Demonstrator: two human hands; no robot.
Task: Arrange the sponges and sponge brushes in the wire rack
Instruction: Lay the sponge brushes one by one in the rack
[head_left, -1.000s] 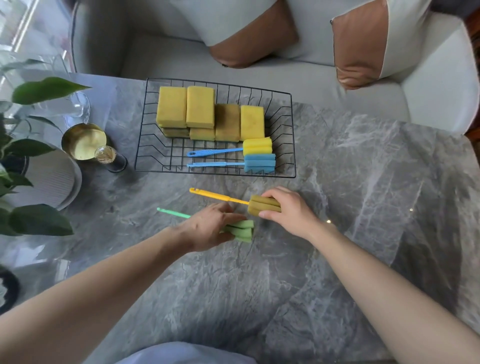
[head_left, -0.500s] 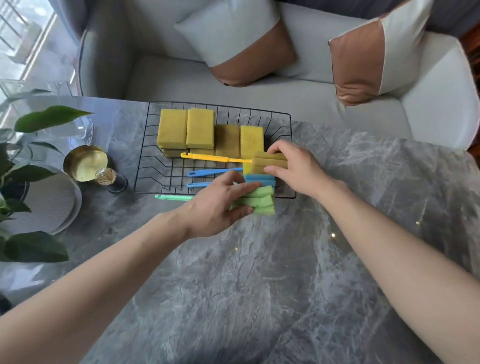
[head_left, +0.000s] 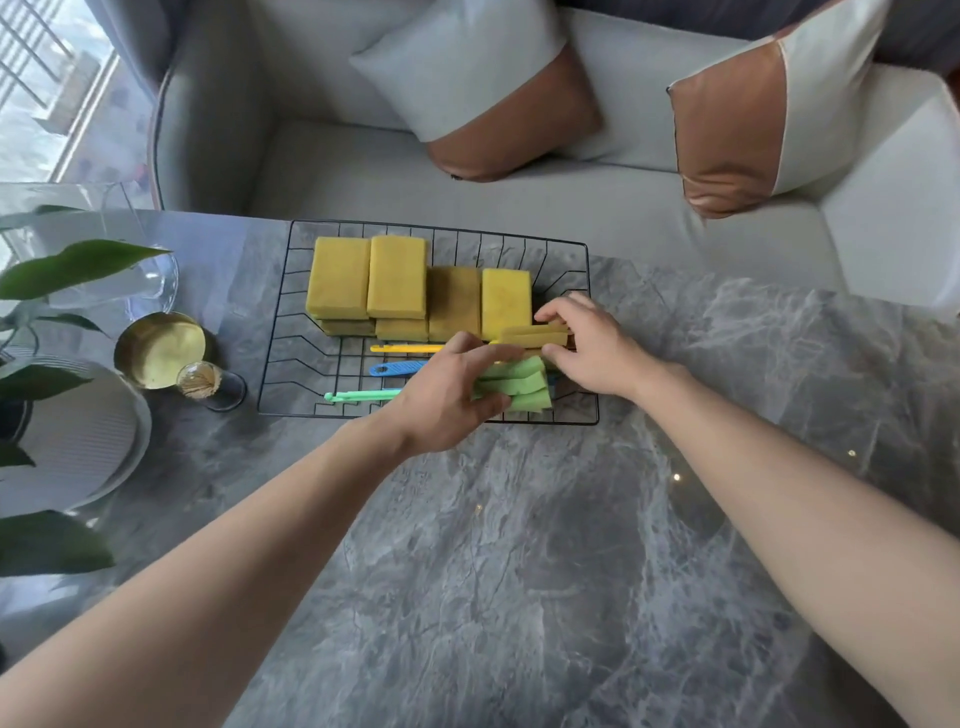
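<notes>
- Both hands have carried their brushes over the wire rack (head_left: 589, 332) since a second ago.
- Grey marble table (head_left: 519, 571), pale sofa (head_left: 363, 171), two cushions behind.
- Six yellow sponges (head_left: 395, 275) sit along the rack's far side.
- Left hand (head_left: 441, 400) fingers curl around the green brush (head_left: 519, 387); right hand (head_left: 592, 348) pinches the yellow brush (head_left: 530, 336). A blue brush (head_left: 395, 369) lies between them.

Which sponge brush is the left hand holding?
The green sponge brush, nearest the rack's front edge; the left hand grips its head. The right hand holds the yellow-handled one.
</notes>
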